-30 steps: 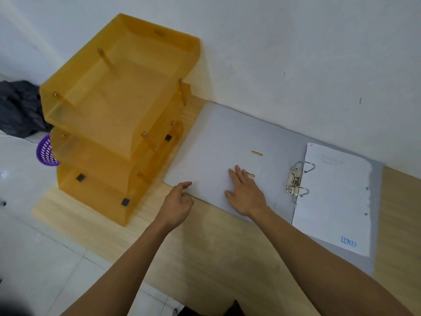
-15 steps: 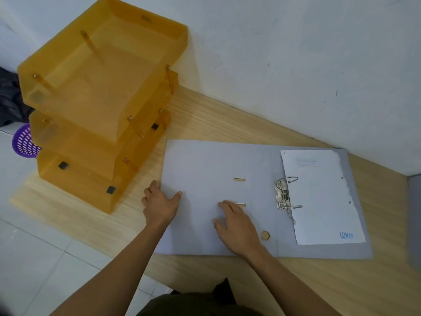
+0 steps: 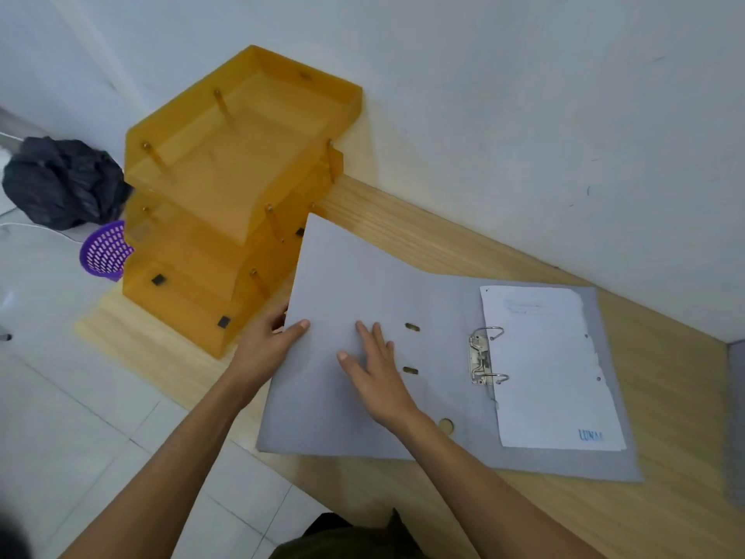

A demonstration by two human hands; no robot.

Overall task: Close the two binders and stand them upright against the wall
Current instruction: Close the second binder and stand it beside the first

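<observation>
A grey lever-arch binder (image 3: 354, 284) lies open on the wooden table (image 3: 463, 236), its metal ring mechanism (image 3: 483, 359) in the middle and a white sheet (image 3: 552, 365) on its right half. The left cover is lifted off the table. My left hand (image 3: 270, 344) grips that cover's left edge, thumb on top and fingers underneath. My right hand (image 3: 377, 373) lies flat on the inside of the same cover, fingers spread. A second grey binder (image 3: 735, 417) shows only as a strip at the right edge of the view.
An orange three-tier paper tray (image 3: 225, 203) stands on the table's left end against the white wall (image 3: 524, 115), touching distance from the lifted cover. On the tiled floor at left sit a purple basket (image 3: 105, 252) and a black bag (image 3: 60, 183).
My left hand has taken hold of the left cover's edge and raised it off the table. My right hand stays flat on the cover. The view has shifted.
</observation>
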